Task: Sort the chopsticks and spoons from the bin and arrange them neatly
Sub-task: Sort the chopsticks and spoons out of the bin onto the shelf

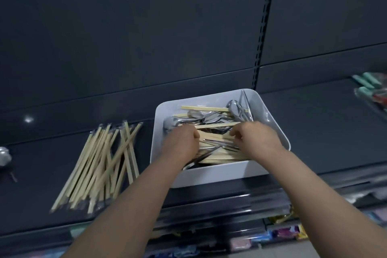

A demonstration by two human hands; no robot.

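Dark grey back panels (125, 27) rise behind, split by a slotted upright (264, 27). Below them runs a dark shelf (324, 128) with a small glint of light (28, 120) at its left. Blurred colourful packets (282, 234) sit lower down, beneath its front edge.

Single wide-angle head view, looking forward and down at the shelf (314, 132); close over the bin (209, 176), centred low; forearms (129, 205) enter from bottom edge; back panel (146, 27) fills the top.
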